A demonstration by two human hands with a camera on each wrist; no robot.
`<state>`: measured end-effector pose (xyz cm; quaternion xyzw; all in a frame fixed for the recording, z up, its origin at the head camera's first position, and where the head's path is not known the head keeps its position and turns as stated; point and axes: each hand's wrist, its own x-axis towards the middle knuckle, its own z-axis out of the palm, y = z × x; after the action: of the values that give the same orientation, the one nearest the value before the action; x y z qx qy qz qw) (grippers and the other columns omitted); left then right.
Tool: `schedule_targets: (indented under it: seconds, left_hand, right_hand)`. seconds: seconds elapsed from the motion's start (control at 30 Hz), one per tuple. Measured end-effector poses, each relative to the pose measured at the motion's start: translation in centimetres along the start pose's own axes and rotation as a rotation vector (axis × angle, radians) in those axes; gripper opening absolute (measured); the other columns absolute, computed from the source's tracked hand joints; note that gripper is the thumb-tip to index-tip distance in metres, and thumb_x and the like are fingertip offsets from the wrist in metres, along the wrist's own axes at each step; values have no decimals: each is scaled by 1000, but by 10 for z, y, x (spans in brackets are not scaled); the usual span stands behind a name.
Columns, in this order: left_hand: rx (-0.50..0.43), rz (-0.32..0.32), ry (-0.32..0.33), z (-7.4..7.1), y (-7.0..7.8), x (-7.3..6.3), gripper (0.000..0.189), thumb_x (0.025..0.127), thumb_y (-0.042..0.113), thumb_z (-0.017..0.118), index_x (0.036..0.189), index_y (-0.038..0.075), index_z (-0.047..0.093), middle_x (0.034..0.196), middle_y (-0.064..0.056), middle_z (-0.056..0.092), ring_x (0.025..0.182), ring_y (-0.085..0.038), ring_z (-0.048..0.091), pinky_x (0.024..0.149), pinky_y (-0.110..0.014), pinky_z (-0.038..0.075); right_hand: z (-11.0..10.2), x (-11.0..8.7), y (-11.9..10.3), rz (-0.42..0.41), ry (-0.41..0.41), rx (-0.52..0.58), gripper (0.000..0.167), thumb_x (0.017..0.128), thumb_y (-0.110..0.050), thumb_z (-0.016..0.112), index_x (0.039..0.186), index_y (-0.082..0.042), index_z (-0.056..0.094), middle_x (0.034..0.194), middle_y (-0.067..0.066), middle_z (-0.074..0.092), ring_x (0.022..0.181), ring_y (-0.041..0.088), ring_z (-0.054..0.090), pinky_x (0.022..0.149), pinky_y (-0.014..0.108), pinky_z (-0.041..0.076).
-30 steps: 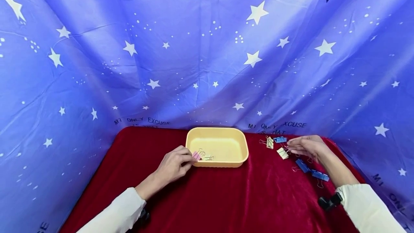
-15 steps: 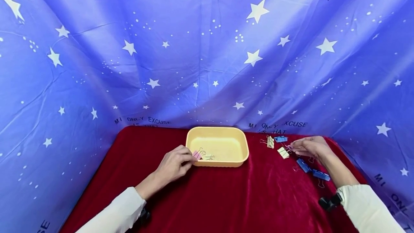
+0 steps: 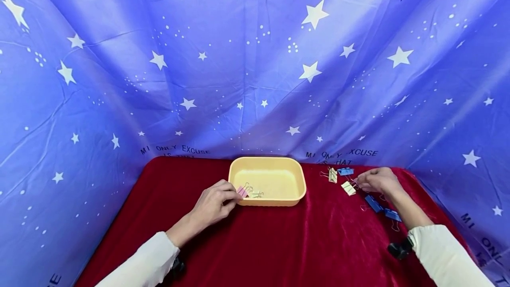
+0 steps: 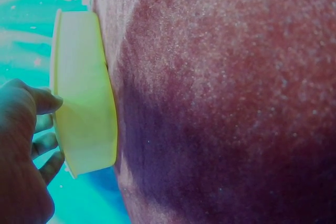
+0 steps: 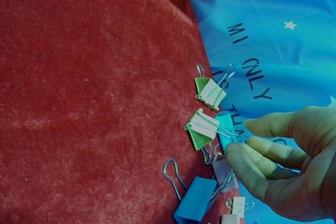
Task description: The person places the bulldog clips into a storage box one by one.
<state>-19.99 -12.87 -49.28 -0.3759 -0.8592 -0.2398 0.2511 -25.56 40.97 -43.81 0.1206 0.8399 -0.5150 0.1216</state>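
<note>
My left hand [image 3: 215, 202] grips the left front corner of a yellow plastic bin [image 3: 296, 199]. In the left wrist view, its thumb lies against the bin wall [image 4: 86, 77] and its fingers are at the rim. Inside the bin, near those fingertips, lie a pink binder clip [image 3: 242, 191] and a pale one [image 3: 256, 194]. My right hand [image 3: 380, 181] hovers over loose binder clips, thumb apart from the fingers. Its fingertips are at a pinkish-purple clip [image 5: 224, 172], partly hidden. Next to it are two pale green clips [image 5: 202, 128] [image 5: 211, 93] and a blue clip [image 5: 195, 200].
Further blue clips [image 3: 373, 203] [image 3: 345, 171] lie around the right hand, some partly covered by it. Small pale clips [image 5: 238, 206] show low in the right wrist view. Red velvet cloth [image 3: 279, 242] covers the table, with a blue starry curtain [image 3: 255, 79] behind it.
My right hand has shifted only slightly over the clips, its forearm swinging a little left. The left hand and the bin have stayed in place.
</note>
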Motion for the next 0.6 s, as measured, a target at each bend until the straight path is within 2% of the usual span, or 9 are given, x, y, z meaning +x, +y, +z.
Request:
schedule_targets:
  seconds: [0.17, 0.33, 0.5, 0.6]
  left_hand:
    - [-5, 3, 8, 0, 0, -1, 23, 83, -2, 92, 95, 17, 91, 92, 6, 78, 94, -12, 69, 81, -30, 64]
    - [-18, -9, -12, -1, 0, -1, 22, 84, -1, 91, 96, 17, 91, 94, 6, 80, 95, -13, 70, 81, -31, 65]
    - [-13, -3, -10, -1, 0, 0, 22, 84, -1, 92, 96, 17, 91, 94, 6, 79, 95, -13, 70, 81, -30, 65]
    - [-11, 2, 1, 0, 0, 0, 22, 83, -1, 94, 96, 16, 91, 93, 6, 79, 94, -13, 70, 80, -30, 65]
  right_hand:
    - [6, 5, 5, -48, -8, -44, 31, 101, 12, 66, 127, 28, 64, 93, 9, 86, 79, 8, 80, 79, 31, 70]
    - [11, 7, 7, -103, 4, -119, 25, 103, 13, 64, 124, 29, 66, 95, 18, 85, 79, 12, 82, 77, 34, 71]
    - [13, 6, 3, -116, 1, -173, 24, 99, 17, 58, 118, 24, 71, 97, 19, 84, 82, 16, 82, 79, 37, 71]
    - [14, 5, 0, -118, -1, -217, 25, 97, 15, 59, 116, 21, 73, 96, 18, 84, 82, 18, 83, 78, 38, 71]
